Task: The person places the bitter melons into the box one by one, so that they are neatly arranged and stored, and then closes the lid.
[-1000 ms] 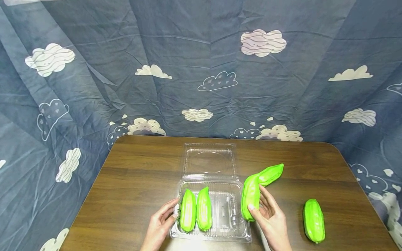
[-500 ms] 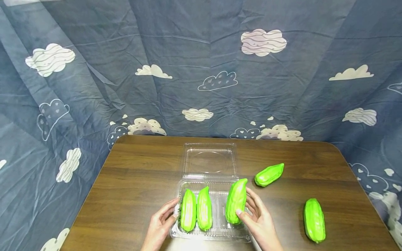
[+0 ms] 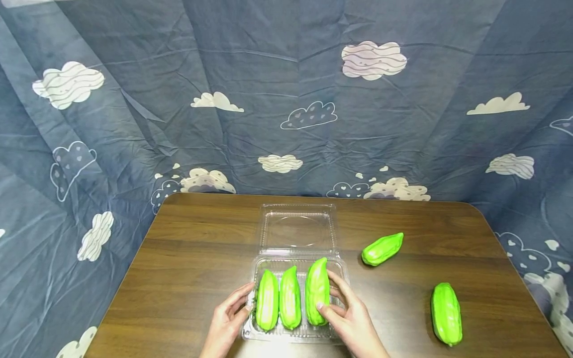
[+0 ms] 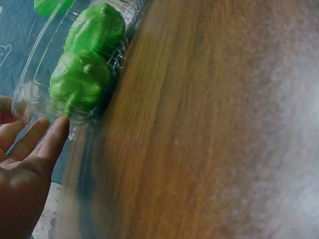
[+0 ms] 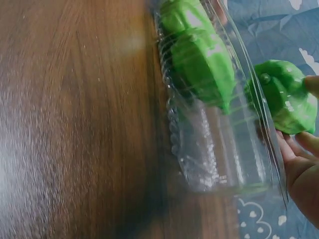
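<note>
Third gourd (image 3: 317,298) sits in clear plastic box (image 3: 341,276), rt of two other gourds, touching the middle gourd (image 3: 290,304); leftmost gourd (image 3: 267,307) lies against the box's left wall. All three lie lengthwise, tips pointing away from the person.

Right hand (image 3: 349,318): grip clamped on the third gourd, thumb at its near end, fingers curled along its rt side, inside the box. Left hand (image 3: 228,318): grip apart, fingers straight, tips touching the box's left wall beside the leftmost gourd.

Hard to see: near edge of the box and both wrists cut off at the bottom of the head view. Rt part of the box floor hidden behind the right hand. Left wrist view blurred; shows only ends of two gourds through the plastic, fingertips (image 4: 59,128) at the box corner. Right wrist view: third gourd (image 5: 286,97) seen through the box wall, partly covered by fingers; box ribs distort shapes.

Around: box lid (image 3: 297,229) open, lying flat on the bench (image 3: 188,248) behind the box. Two loose gourds on the bench to the rt: one (image 3: 382,248) tilted, near the box; another (image 3: 445,313) further rt, well apart. Blue cloud-print cloth (image 3: 286,99) hangs behind the bench.
</note>
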`<state>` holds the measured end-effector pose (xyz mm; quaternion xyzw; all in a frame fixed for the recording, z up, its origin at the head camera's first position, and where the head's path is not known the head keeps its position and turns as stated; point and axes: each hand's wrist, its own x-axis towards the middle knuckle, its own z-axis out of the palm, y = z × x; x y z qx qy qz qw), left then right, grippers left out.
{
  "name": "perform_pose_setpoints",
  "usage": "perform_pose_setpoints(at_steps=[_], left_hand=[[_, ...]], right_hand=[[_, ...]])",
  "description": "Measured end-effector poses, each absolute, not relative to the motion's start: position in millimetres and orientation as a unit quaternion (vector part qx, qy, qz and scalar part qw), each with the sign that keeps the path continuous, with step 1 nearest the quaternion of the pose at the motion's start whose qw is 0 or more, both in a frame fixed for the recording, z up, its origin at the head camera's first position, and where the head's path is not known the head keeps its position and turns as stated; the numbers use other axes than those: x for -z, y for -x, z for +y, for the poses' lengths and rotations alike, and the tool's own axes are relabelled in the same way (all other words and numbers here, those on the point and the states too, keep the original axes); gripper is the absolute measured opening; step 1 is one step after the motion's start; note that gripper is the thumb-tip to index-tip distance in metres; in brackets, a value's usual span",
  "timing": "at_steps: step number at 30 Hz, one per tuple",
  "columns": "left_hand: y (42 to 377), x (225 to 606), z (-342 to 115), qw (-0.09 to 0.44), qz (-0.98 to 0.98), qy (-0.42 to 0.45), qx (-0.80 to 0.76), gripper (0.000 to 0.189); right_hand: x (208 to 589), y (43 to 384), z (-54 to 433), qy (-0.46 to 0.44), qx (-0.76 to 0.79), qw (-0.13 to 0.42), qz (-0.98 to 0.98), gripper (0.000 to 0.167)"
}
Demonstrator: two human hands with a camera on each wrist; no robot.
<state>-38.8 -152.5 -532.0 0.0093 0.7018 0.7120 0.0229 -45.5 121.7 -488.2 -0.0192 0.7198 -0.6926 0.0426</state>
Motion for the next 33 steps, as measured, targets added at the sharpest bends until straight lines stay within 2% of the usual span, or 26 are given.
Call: perform_pose_setpoints(at_steps=[9, 16, 33], left_hand=[[39, 533, -152, 0.015, 0.702, -0.016, -0.712, 0.047], [39, 534, -153, 0.010, 0.700, -0.023, -0.714, 0.046], [39, 534, -152, 0.013, 0.699, -0.021, -0.714, 0.047]], right_hand=[[493, 47, 116, 0.026, 0.658, 0.033, 0.752, 0.069], [493, 51, 114, 0.006, 0.621, 0.046, 0.782, 0.068], [493, 60, 114, 0.043, 0.500, 0.044, 0.864, 0.066]])
